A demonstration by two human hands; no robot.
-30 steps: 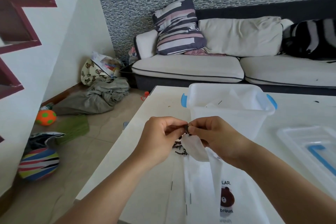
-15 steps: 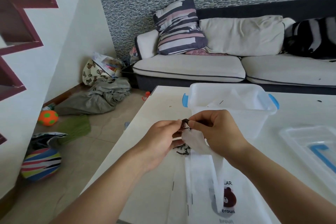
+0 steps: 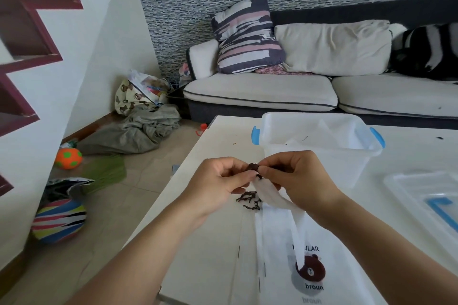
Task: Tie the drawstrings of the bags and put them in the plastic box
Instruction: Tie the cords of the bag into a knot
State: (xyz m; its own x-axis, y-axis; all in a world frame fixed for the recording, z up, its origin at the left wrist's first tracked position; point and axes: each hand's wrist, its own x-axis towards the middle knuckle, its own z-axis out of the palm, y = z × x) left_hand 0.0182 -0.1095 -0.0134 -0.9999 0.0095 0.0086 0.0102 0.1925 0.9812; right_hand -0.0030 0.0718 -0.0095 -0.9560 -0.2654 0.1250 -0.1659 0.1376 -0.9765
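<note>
A white drawstring bag [image 3: 280,208] with a brown bear print is lifted by its gathered top off the white table [image 3: 213,242]. Its dark brown drawstring [image 3: 253,168] shows as a small knot between my two hands. My left hand [image 3: 218,181] pinches the string from the left, my right hand [image 3: 295,178] pinches it from the right, fingertips almost touching. More white bags with the same print lie flat under it. A clear plastic box [image 3: 319,146] with blue handles stands just behind my hands, with white bags inside.
Loose dark drawstrings [image 3: 247,200] lie on the table below my hands. A clear lid [image 3: 426,195] with a blue clip rests at the right. A sofa [image 3: 272,96] stands beyond the table. Clothes, bags and two balls [image 3: 58,220] lie on the floor at the left.
My hands have stayed together on the drawstring, working it with small finger movements; they sit slightly higher and nearer the box than a second ago.
</note>
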